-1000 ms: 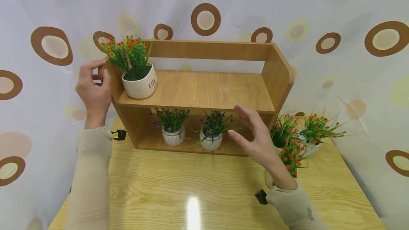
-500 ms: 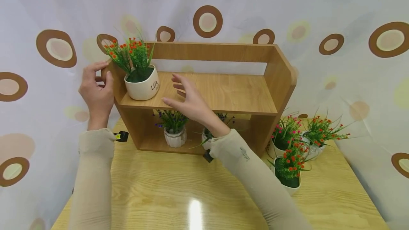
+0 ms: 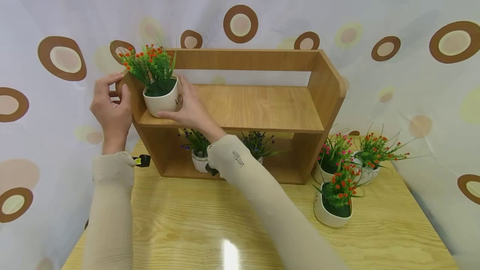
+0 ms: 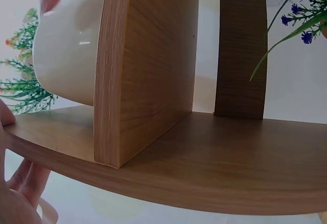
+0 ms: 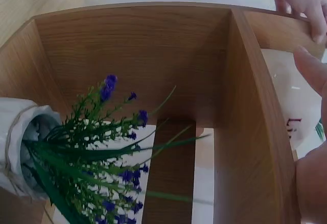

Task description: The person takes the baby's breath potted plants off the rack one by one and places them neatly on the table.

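On a pale wooden counter (image 3: pixel 180 220), one brown wooden shelf (image 3: pixel 247 107) is bearing three plants (image 3: pixel 258 141), the right hand (image 3: pixel 190 109) widely clasping the top-left, upright red-flowered white pot (image 3: pixel 159 104), lettering rightward, the left hand (image 3: pixel 112 109) pinching the shelf.

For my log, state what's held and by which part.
Right grip: "Life" flowerpot, by its wall. Left grip: wooden shelf, by the edge of its left side panel.

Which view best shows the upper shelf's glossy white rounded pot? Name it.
Head, where the pot shows base to rim, partly behind the right hand. Left wrist shows its cropped, unlettered side; right wrist, its partly hidden lettered side.
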A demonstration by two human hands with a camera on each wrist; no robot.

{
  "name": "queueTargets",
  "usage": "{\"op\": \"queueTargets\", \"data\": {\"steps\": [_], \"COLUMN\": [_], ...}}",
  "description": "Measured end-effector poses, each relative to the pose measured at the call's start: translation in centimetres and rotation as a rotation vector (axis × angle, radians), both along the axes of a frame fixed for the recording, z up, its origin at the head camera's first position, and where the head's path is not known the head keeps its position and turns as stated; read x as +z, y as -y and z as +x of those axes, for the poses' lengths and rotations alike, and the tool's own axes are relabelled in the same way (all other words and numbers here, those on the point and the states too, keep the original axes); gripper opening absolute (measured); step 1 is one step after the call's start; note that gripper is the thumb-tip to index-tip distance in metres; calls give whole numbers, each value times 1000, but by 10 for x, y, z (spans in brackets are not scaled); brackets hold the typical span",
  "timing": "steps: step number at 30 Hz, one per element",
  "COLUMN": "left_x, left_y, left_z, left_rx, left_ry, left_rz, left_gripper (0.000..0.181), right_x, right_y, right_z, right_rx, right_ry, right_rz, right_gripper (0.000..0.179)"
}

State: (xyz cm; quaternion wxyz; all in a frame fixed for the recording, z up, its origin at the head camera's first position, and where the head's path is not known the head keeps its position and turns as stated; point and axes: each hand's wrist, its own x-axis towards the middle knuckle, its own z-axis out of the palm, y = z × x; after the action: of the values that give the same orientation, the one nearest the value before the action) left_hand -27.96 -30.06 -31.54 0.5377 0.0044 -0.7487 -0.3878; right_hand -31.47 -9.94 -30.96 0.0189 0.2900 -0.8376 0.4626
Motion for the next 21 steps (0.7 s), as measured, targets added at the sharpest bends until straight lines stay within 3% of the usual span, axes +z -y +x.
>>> {"op": "queueTargets", "data": {"steps": [6,13,21], "left_x": [1,1,1], "left_y": [-2,-2,-2], "left_z": [-2,0,-3], "left_rx": [2,-9,-11], "left_ry": [-4,-7,3], "left_rz": [20,-11,-7], "left_gripper": [28,30,29], "right_x": [-2,-3,-4], "right_y": [8,9,4], "right_z": [-5,-7,-5], "right_rx": [-16,-54,-59], "right_ry": [-42,-89,-103], "right_rz": [-11,45,2], "right_gripper": [119,105,99]}}
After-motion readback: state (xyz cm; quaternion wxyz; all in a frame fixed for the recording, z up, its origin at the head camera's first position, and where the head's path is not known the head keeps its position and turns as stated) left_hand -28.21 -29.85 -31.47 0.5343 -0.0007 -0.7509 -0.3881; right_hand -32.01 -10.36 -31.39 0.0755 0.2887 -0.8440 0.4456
